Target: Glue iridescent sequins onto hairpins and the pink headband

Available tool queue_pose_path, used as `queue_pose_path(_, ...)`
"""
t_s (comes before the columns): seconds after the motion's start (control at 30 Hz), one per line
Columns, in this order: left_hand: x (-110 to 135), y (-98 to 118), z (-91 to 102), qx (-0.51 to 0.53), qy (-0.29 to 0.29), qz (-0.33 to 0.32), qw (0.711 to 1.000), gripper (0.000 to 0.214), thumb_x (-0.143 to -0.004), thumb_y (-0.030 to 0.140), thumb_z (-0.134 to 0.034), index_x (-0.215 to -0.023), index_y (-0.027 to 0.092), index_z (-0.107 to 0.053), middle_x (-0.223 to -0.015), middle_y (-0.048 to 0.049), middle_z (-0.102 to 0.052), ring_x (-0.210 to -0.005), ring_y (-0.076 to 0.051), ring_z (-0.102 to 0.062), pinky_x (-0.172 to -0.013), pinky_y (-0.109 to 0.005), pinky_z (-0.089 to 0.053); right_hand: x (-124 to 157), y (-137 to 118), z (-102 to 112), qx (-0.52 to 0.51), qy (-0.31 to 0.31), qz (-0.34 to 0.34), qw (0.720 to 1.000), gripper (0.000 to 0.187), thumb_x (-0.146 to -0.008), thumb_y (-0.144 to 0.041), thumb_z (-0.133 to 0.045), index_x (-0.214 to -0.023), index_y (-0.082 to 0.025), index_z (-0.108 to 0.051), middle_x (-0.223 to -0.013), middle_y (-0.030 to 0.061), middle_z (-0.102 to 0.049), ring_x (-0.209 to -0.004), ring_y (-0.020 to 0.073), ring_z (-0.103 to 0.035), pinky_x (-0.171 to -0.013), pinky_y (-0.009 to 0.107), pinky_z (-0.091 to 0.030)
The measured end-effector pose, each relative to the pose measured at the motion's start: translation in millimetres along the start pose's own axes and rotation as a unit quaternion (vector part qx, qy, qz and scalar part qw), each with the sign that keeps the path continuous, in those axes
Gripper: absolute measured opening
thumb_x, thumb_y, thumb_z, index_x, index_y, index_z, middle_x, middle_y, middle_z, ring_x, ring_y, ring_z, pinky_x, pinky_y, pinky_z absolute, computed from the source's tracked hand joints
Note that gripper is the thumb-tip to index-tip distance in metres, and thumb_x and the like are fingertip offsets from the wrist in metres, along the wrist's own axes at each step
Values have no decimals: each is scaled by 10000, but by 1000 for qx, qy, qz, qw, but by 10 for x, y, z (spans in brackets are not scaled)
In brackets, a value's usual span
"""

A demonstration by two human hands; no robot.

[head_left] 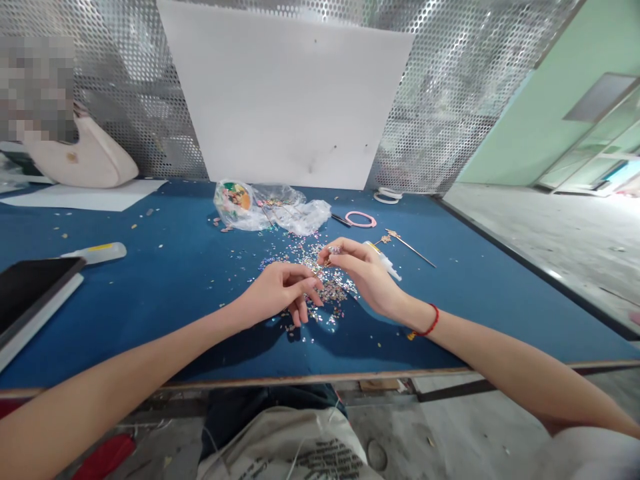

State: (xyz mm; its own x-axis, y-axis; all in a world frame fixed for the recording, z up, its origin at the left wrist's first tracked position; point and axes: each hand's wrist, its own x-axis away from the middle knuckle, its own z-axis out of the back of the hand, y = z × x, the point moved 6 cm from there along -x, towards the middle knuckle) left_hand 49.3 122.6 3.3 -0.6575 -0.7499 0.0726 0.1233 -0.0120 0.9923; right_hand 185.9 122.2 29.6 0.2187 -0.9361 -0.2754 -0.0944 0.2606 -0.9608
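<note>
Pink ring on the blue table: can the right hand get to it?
Probably yes: the right hand sits close below the pink ring; the small tube lies off to one side.

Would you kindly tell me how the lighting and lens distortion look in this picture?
In the head view, the wide lens bends the table's front edge and stretches the forearms; the left hand casts a soft shadow on the blue tabletop; the sequins glint; the upper-left corner is pixelated.
</note>
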Motion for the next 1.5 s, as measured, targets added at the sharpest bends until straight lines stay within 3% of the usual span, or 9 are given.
queue_pose_path(0.4, -3, 8, 0, 5, -8, -7, 1000, 231, -844, 348, -604, -848, 117, -606, -757, -78, -705, -448, -103, -624, -403, -204, -513, 2, -13, 6, 15, -6, 13, 1000, 88, -827, -237, -600, -790, -216, -677, -845, 10, -663, -852, 156, -592, -848, 310, -443)
queue_pose_path(0.87, -7, -27, -25, 28, -39, -3, 999, 241, -844, 363, -600, -792, 130, -570, -664, -41, -670, -420, -101, -602, -381, -207, -507, -60, -87, 29, 131, -77, 66, 986, 170, -889, -274, -570, -825, -177, -694, -797, 21, -683, -756, 131, -605, -735, 281, -466)
queue_pose_path(1.5, -2, 11, 2, -11, -11, 1, 1000, 183, -858, 277, -568, -784, 113, -600, -690, -50, -675, -407, -96, -595, -384, -209, -511, -110, -43, 32, 124, -115, 51, 984, 186, -914, -281, -538, -926, -170, -687, -841, 35, -679, -790, 140, -620, -765, 297, -486)
